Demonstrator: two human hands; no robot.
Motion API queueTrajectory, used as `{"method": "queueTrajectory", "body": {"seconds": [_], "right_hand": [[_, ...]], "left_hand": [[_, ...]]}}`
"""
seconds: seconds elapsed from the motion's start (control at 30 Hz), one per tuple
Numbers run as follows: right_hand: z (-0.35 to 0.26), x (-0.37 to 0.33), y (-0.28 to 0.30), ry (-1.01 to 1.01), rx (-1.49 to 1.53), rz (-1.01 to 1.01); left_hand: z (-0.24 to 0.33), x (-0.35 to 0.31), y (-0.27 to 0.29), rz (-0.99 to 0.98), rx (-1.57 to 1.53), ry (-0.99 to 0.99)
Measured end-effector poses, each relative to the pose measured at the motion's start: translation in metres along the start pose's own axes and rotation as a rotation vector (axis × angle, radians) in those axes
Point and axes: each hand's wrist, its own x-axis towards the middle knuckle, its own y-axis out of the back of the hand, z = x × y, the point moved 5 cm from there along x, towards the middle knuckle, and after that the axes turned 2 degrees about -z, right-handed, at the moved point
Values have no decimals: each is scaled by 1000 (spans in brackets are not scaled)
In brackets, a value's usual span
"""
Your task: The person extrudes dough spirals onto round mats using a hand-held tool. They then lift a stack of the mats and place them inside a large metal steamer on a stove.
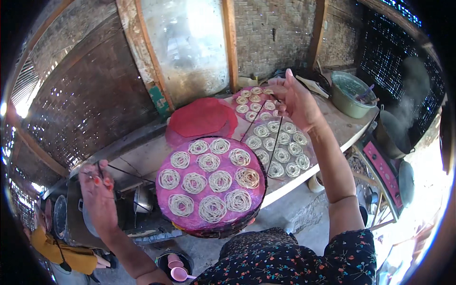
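Observation:
A round tray (166,209) with a dark rim is in front of my body, lined with a pink sheet. Several pale coiled noodle nests (209,162) are spread over it, one at the right more yellow than the others. Dark cords (130,175) stretch from the tray's left side to my left hand (99,197), whose fingers are closed on them. Out past the tray's far right, my right hand (300,107) pinches another pair of dark cords (274,151), raised above the counter. Both pairs look taut and reach down to the tray's edge.
On the counter (327,159) lie red round sheets (202,118) and more noodle nests (281,154) on flat sheets. A green basin (351,95) stands far right, near a steaming pot (394,133). Lower left are a person in yellow (71,251) and a pink dipper (179,273).

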Motion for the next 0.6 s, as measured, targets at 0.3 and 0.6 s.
{"method": "queueTrajectory", "body": {"seconds": [0.3, 0.6], "right_hand": [[-120, -69, 73, 188, -106, 4], [-222, -169, 27, 269, -112, 5]], "left_hand": [[70, 40, -101, -201, 111, -139], [65, 87, -89, -332, -165, -61]]}}
